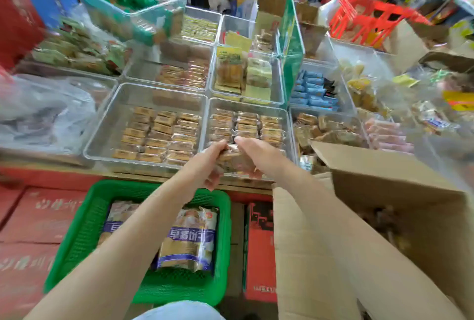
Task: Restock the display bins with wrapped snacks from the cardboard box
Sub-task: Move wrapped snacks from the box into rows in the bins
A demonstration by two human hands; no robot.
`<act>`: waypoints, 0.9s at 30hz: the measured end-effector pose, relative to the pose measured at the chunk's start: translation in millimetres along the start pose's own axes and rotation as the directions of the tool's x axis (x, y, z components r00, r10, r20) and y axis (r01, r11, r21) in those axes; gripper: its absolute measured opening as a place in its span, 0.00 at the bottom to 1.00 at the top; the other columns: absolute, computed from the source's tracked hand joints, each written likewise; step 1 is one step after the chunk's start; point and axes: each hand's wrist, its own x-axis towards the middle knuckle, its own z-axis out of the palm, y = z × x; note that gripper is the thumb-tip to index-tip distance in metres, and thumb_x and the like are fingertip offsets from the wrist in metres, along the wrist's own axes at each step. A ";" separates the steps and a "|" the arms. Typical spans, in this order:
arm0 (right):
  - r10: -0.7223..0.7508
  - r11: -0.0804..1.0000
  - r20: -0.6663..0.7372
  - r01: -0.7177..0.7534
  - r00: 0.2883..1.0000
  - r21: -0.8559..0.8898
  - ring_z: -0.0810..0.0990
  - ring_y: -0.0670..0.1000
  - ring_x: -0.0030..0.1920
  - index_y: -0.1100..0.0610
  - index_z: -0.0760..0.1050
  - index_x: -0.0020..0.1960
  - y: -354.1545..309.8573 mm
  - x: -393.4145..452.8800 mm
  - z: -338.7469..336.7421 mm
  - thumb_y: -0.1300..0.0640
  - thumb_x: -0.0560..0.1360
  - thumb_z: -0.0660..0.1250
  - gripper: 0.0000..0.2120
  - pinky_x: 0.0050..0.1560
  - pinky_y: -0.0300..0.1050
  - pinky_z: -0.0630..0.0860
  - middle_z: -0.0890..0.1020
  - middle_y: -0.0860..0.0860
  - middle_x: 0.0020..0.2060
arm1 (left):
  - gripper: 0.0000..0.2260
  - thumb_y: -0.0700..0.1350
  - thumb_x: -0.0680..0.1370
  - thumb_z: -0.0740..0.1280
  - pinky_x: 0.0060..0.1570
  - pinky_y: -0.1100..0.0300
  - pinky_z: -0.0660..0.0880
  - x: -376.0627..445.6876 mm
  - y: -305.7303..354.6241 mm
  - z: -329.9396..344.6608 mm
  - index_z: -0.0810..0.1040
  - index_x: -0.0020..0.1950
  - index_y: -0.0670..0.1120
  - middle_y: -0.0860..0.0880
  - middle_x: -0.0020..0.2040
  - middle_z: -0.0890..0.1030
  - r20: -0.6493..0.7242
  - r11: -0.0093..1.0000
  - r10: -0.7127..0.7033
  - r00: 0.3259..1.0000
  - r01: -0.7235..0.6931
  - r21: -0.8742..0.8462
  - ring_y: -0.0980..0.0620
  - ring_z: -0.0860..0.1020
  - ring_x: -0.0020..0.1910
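A grid of clear display bins (143,94) filled the upper and middle part of the frame, most holding rows of wrapped snacks. At the lower right an open cardboard box (384,191) stood tilted toward the viewer, with dim brown packets just visible inside. In the lower centre sat a green plastic basket (77,230) holding large blue-and-white bags, with red cartons (30,217) to its left. At the left edge a crumpled clear plastic bag (43,112) lay over one bin. A red crate (364,19) stood in the upper right, and a green upright divider (291,45) rose among the bins above centre. Both arms reached to the centre of the frame, at the near edge of the middle front bin (287,119). The left hand (210,163) and the right hand (259,153) together gripped a bundle of wrapped snacks (234,159), fingers curled round it, just over that bin's near rim.
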 end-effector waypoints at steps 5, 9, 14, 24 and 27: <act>-0.033 0.976 -0.064 0.019 0.997 -0.215 0.77 0.49 0.48 0.53 0.70 0.60 -18.2 88.9 70.1 0.41 0.84 0.54 0.17 0.46 0.47 0.74 0.76 0.51 0.53 | 0.18 0.57 0.84 0.54 0.34 0.58 0.67 42.8 -20.0 -115.1 0.77 0.46 0.47 0.47 0.35 0.75 -0.267 0.993 -0.023 0.963 -0.008 -0.115 0.51 0.70 0.33; -0.043 0.862 -0.209 -0.069 0.977 -0.502 0.71 0.54 0.61 0.54 0.62 0.74 0.5 161.2 107.1 0.46 0.82 0.59 0.24 0.52 0.47 0.69 0.66 0.55 0.67 | 0.13 0.54 0.84 0.56 0.29 0.59 0.69 94.0 -29.8 -181.8 0.74 0.50 0.49 0.48 0.41 0.76 -0.322 0.995 0.082 0.943 -0.059 0.078 0.52 0.72 0.33; -0.004 0.747 -0.373 -0.245 0.928 -0.618 0.65 0.60 0.72 0.53 0.57 0.76 27.0 215.5 123.3 0.49 0.81 0.57 0.25 0.69 0.57 0.66 0.58 0.57 0.77 | 0.15 0.60 0.82 0.58 0.48 0.50 0.76 160.1 -29.1 -210.5 0.74 0.47 0.51 0.47 0.48 0.80 -0.357 0.992 0.095 0.929 -0.057 0.115 0.47 0.78 0.44; -0.172 0.740 -0.467 -0.199 0.867 -0.642 0.74 0.60 0.65 0.59 0.65 0.73 55.6 230.5 134.1 0.55 0.78 0.62 0.24 0.63 0.59 0.71 0.73 0.59 0.66 | 0.19 0.60 0.82 0.60 0.57 0.58 0.71 291.4 -17.0 -162.1 0.79 0.66 0.51 0.48 0.60 0.81 -0.029 0.904 0.218 0.976 -0.191 0.382 0.45 0.77 0.63; -0.196 0.751 -0.487 -0.189 0.851 -0.632 0.74 0.58 0.63 0.58 0.66 0.71 59.8 232.4 134.7 0.55 0.77 0.62 0.23 0.62 0.58 0.71 0.73 0.58 0.65 | 0.20 0.67 0.78 0.60 0.65 0.45 0.71 307.3 -32.0 -160.6 0.82 0.60 0.58 0.48 0.61 0.77 0.097 0.824 0.188 0.977 -0.211 0.526 0.43 0.75 0.62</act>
